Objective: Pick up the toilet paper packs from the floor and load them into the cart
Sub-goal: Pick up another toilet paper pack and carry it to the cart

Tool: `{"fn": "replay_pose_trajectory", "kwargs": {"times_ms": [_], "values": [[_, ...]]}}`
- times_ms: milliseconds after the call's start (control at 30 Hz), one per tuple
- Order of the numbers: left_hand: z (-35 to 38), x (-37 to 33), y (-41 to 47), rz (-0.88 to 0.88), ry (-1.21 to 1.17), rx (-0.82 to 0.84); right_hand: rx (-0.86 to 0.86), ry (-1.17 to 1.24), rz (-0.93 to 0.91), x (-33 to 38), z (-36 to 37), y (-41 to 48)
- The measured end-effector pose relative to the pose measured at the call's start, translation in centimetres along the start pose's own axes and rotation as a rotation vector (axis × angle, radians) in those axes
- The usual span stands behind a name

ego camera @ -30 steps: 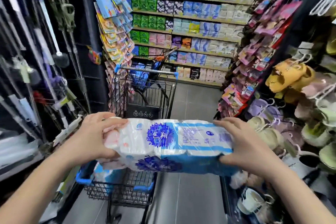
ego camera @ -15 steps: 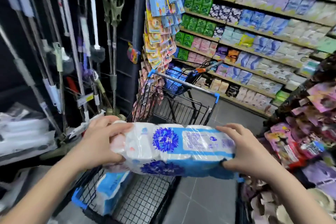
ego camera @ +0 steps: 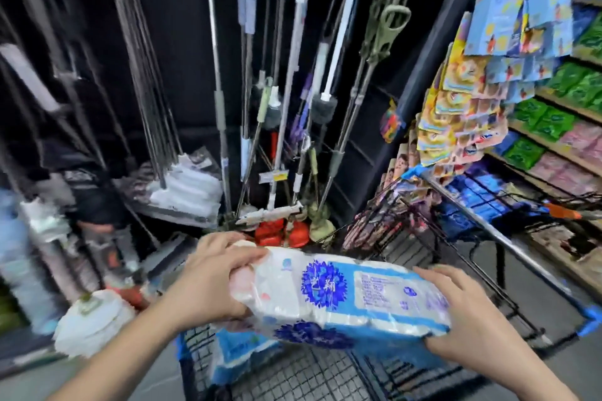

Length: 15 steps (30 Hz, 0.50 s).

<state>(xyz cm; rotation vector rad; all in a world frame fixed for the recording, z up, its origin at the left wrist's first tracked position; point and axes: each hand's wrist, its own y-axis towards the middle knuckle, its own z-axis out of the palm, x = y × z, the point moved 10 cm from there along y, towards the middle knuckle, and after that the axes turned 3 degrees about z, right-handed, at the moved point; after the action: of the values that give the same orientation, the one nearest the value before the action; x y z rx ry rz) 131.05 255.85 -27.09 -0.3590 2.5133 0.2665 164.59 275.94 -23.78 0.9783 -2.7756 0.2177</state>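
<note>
I hold a white and blue toilet paper pack (ego camera: 342, 296) lengthwise between both hands, above the black wire cart (ego camera: 293, 374). My left hand (ego camera: 208, 283) grips its left end. Around its right end closes my right hand (ego camera: 469, 316). The pack hangs over the cart's basket, apart from the wire floor. Another blue and white toilet paper pack (ego camera: 237, 352) lies inside the basket below, at its left side, partly hidden by the held pack. The cart's handle bar (ego camera: 508, 244) with blue end caps runs along the right.
Mops and brooms (ego camera: 277, 107) hang on a dark rack straight ahead, with white mop heads (ego camera: 94, 322) at the lower left. Hanging packets (ego camera: 462, 101) and stocked shelves (ego camera: 560, 127) fill the right. Grey floor (ego camera: 573, 368) shows at the lower right.
The view has swung left toward the mop rack. The pack has stayed in both hands and now sits over the cart basket, closer to the pack lying inside.
</note>
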Motion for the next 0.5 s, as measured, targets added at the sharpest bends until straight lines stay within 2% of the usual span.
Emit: {"fn": "replay_pose_trajectory", "kwargs": {"times_ms": [200,333,500], "values": [[3.0,-1.2,-0.8,-0.228,0.134,-0.025,0.104,0.005,-0.22,-3.0,3.6,8.3],[4.7,-2.1,-2.1,-0.379,0.165,-0.018,0.158,0.057,-0.317,-4.2,5.7,11.1],[6.1,-2.8,-3.8,-0.477,0.223,-0.097,0.298,0.076,-0.389,-4.3,8.1,13.3]]}}
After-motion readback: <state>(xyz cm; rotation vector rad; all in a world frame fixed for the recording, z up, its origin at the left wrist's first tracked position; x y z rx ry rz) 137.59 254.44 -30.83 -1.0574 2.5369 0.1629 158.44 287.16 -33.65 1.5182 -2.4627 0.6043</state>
